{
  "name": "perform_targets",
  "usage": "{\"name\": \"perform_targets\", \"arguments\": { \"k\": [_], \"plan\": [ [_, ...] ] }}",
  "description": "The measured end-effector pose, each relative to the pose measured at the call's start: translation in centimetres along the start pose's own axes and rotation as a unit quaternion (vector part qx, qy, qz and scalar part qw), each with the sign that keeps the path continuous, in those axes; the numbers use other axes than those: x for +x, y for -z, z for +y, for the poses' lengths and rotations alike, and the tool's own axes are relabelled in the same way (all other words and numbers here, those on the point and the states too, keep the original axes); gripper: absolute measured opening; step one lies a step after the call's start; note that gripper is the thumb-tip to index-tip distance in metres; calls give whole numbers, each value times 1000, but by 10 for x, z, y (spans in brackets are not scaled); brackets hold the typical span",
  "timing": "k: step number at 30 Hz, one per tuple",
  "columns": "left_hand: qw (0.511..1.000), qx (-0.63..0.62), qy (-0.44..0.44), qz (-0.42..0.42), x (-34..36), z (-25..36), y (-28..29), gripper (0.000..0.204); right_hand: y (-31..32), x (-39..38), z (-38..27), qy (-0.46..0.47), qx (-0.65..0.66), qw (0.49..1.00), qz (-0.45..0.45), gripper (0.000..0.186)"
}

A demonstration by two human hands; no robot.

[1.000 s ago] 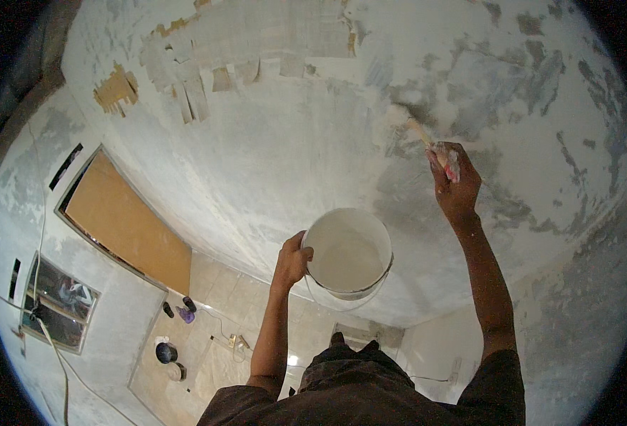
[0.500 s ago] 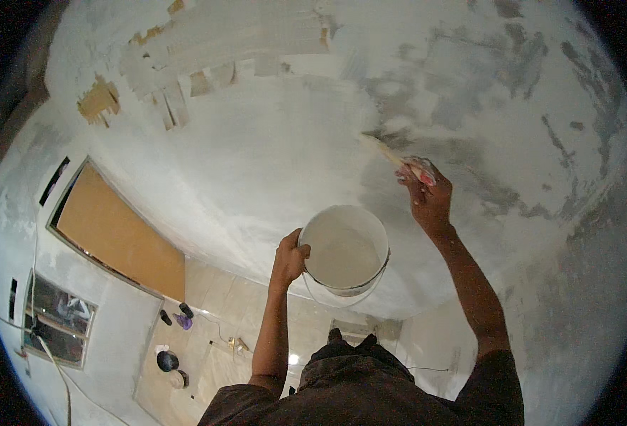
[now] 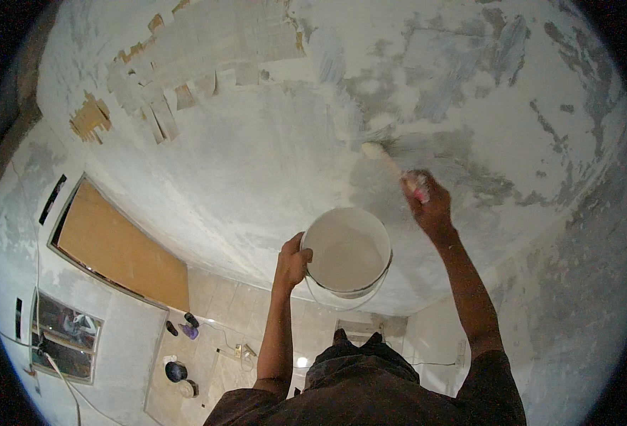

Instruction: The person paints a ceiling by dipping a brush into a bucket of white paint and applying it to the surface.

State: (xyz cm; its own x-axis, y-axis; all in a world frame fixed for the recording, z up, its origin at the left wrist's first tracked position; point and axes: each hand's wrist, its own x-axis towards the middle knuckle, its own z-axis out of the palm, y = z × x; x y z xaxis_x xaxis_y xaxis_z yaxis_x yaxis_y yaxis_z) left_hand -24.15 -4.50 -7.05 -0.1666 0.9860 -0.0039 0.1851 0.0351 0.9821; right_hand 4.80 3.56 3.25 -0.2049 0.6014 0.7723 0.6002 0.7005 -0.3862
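My left hand point(image 3: 293, 262) grips the rim of a white bucket point(image 3: 382, 245) at its left side. Pale, whitish liquid point(image 3: 347, 264) lies inside, and a thin wire handle hangs below the bucket. Up and to the right, my right hand point(image 3: 427, 202) is closed round the handle of a paintbrush point(image 3: 382, 157). The brush has pale bristles, and its tip points up and left at a dark grey patch on the wall point(image 3: 242, 142). It seems to touch that patch, though contact is hard to make out. White smears cover my right fingers.
Peeling tan and grey patches point(image 3: 92, 117) mark the wall at upper left. A tan door point(image 3: 125, 238) and a window point(image 3: 67, 334) with cables are at left. Far below on the tiled floor point(image 3: 232, 295) lie a black bucket point(image 3: 176, 370), shoes point(image 3: 191, 320) and a wire.
My right hand and the brush have moved slightly down, with the brush tip lower on the dark patch. The left hand still holds the bucket. The whole view has shifted a little.
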Motion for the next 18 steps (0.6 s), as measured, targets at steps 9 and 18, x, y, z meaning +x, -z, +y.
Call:
{"name": "perform_targets", "arguments": {
  "k": [9, 18],
  "plan": [
    [999, 32, 3, -7, 4, -8, -1, 57, 20, 11, -3, 83, 23, 993, -84, 25],
    [999, 45, 16, -19, 3, -16, -3, 58, 39, 39, -9, 24, -81, 993, -79, 29]
  ]
}}
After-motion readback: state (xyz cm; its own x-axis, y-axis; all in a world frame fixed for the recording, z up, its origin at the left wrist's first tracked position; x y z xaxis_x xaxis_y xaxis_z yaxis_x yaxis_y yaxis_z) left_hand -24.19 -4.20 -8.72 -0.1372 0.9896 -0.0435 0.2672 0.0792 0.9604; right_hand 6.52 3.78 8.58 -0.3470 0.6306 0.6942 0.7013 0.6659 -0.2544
